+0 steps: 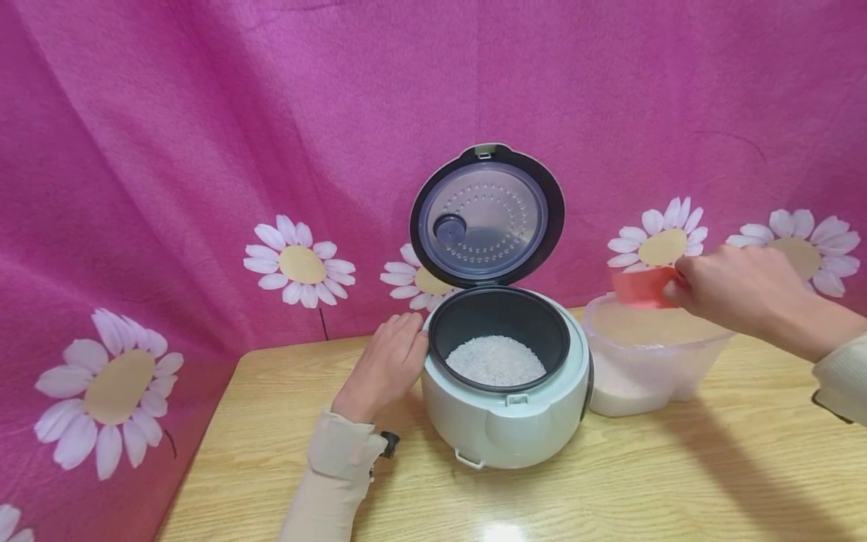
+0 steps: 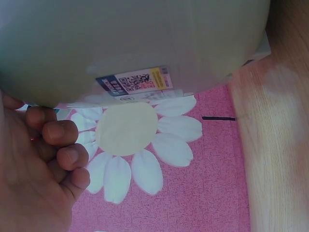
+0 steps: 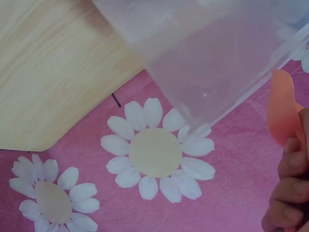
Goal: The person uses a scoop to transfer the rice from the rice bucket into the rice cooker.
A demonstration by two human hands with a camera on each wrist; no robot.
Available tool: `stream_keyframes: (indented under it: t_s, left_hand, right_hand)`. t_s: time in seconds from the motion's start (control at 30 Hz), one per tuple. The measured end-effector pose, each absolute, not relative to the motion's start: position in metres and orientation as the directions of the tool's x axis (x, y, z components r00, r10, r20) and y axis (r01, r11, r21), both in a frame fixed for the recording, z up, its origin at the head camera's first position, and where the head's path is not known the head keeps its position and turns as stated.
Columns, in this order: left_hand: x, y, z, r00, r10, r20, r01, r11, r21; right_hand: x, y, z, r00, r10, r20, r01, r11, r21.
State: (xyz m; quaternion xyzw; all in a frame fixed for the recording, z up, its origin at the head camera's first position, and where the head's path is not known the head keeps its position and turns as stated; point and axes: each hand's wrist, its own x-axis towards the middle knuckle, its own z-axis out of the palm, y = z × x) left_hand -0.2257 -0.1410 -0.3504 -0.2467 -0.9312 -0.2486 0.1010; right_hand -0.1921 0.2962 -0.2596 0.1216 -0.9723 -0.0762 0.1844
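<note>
Red scoop (image 1: 642, 289): at 2 o'clock from the rice cooker (image 1: 518, 433), over the bin (image 1: 684, 365); right hand (image 1: 738, 290) curled round its handle end. Likely light, stiff, smooth plastic; best held by the handle, kept level. Left hand (image 1: 388, 363) touches cooker at 9 o'clock, fingers bent, can't tell if gripping.

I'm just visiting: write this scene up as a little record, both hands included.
Appliance: round pale-green rice cooker, silver-lined round lid raised
Inside: white rice-like grains in a round black pot
Alongside: translucent plastic tub, partly filled
Left hand: touches the cooker's side
Right hand: grips a red plastic scoop near the tub
Surface: light wood-grain table
Backdrop: magenta cloth with white daisies
</note>
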Motion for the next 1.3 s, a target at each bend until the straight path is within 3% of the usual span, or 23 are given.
stream_keyframes:
  t_s: [0.5, 1.03, 1.3]
  left_hand:
    - [-0.226, -0.141, -0.35, -0.862, 0.402, 0.308, 0.502, 0.76, 0.413]
    - [-0.225, -0.141, -0.352, -0.862, 0.404, 0.306, 0.503, 0.754, 0.423]
    - [-0.225, -0.138, -0.351, -0.862, 0.405, 0.304, 0.503, 0.75, 0.43]
  right_hand:
    - [-0.196, 0.309, -0.27, -0.898, -0.343, 0.274, -0.273, 0.925, 0.263]
    - [-0.21, 0.3, -0.277, -0.946, -0.323, -0.011, -0.315, 0.913, 0.261]
    - [-0.213, 0.295, -0.287, -0.939, -0.34, -0.061, -0.338, 0.869, 0.362]
